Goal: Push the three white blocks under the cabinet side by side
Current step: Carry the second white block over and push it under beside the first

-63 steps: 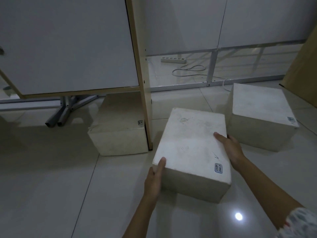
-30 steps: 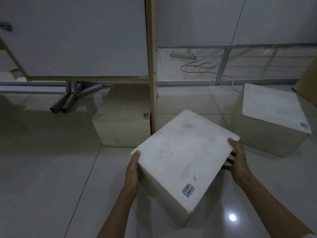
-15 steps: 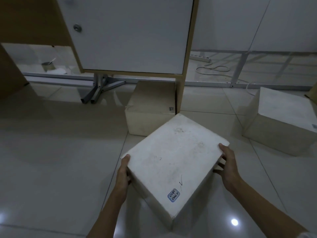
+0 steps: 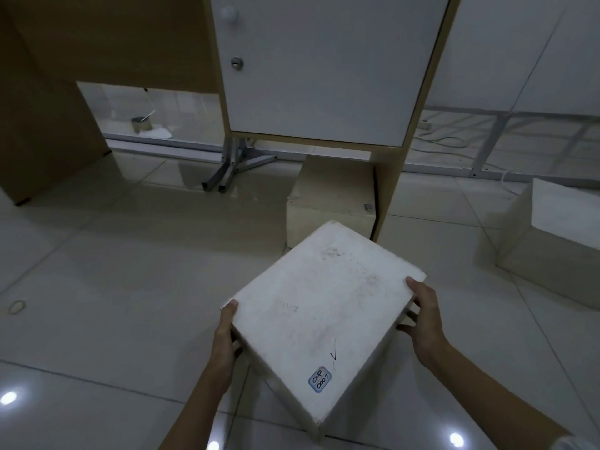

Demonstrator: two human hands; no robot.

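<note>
A large white block (image 4: 324, 306) with a blue label sits turned diagonally on the floor in front of me. My left hand (image 4: 225, 339) grips its left corner, thumb on top. My right hand (image 4: 422, 313) grips its right corner, thumb on top and fingers down the side. A second white block (image 4: 331, 196) lies partly under the white-doored cabinet (image 4: 321, 69), against the cabinet's right wooden leg (image 4: 388, 190). The third white block (image 4: 558, 235) stands apart on the floor at the far right.
Grey metal feet (image 4: 227, 170) stand under the cabinet to the left of the tucked block. A brown wooden panel (image 4: 48, 108) rises at the left. A power strip cable (image 4: 444, 141) lies behind, and a rubber band (image 4: 17, 306) on the tiles at far left.
Both hands have turned the labelled block diagonal and shifted it leftward, away from the right block. My view has swung left, showing more of the cabinet.
</note>
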